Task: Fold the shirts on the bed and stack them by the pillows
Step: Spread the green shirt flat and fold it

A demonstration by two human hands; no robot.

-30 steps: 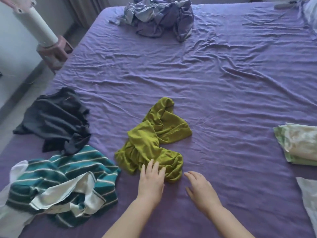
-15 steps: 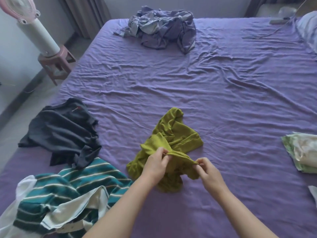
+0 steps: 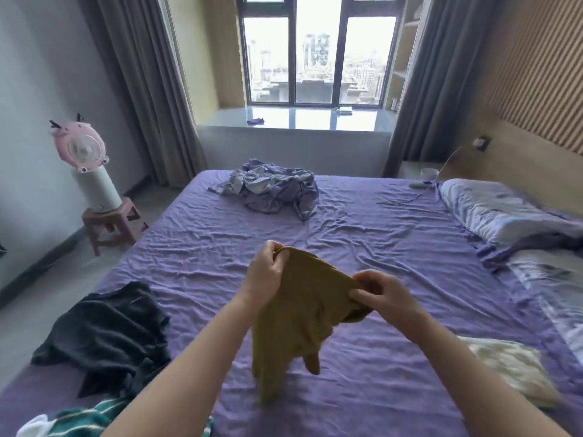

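The olive shirt (image 3: 299, 313) hangs in the air above the near middle of the bed (image 3: 362, 247), bunched, its lower end trailing down to or just above the sheet; contact there cannot be confirmed. The left hand (image 3: 265, 272) pinches the upper edge at its far corner, thumb and fingers curled round the cloth. The right hand (image 3: 381, 294) pinches the same edge to the right and slightly lower, fingers closed on a gathered fold. The shirt spans the gap between the two hands and drapes beneath them. Handling judgement: the fabric is light, soft and limp, offers no stiffness, and will sag or twist wherever unsupported; it is not fragile. Take hold at seams or shoulder corners, one per hand, and keep the edge taut so the body falls flat before it is laid down. Further unfolded garments lie on the bed: a dark shirt (image 3: 107, 332) at left, a striped shirt (image 3: 85, 417) at the near left corner, a grey-purple heap (image 3: 271, 187) at the far side. A pale folded item (image 3: 504, 364) lies at right, near the pillows (image 3: 504, 209) along the right edge. A fan (image 3: 83, 149) stands on a stool (image 3: 110, 222) beside the bed.
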